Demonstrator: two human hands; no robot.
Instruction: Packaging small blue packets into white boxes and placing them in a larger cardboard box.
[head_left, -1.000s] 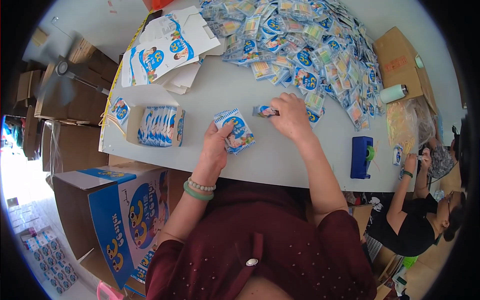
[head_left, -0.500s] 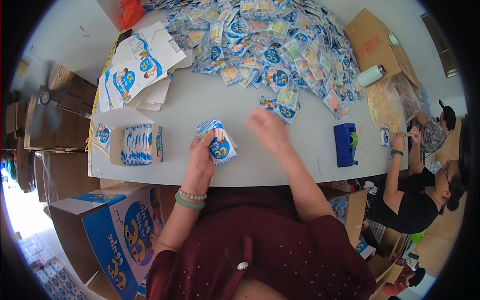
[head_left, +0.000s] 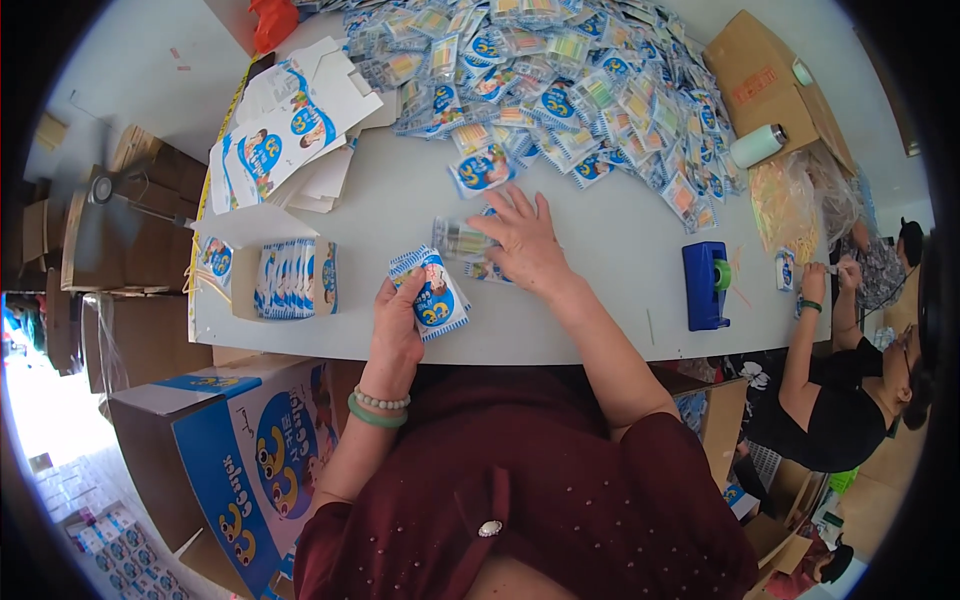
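My left hand (head_left: 397, 322) is closed round a small stack of blue-and-white sachets (head_left: 438, 300), thumb on top. Beaded and green bangles circle that wrist. Farther right, my right hand (head_left: 527, 245) is spread, palm down, its fingers over a few loose sachets (head_left: 460, 240) on the table; some of these are partly hidden and blurred. Just beyond the fingertips lies another sachet (head_left: 484, 170), at the near edge of the big heap of sachets (head_left: 560, 100). To the left, an open white carton (head_left: 243, 285) holds a row of upright sachets.
Flattened printed cartons (head_left: 270, 150) are stacked at the far left. A blue tape dispenser (head_left: 706, 287) stands on the right, near a pale green bottle (head_left: 759, 146) and a cardboard box (head_left: 765, 85). Another person (head_left: 825, 400) works at the table's right end.
My right hand has moved left and its fingers have spread over sachets now nearer to me, drawn away from the heap. My left hand still holds its stack.
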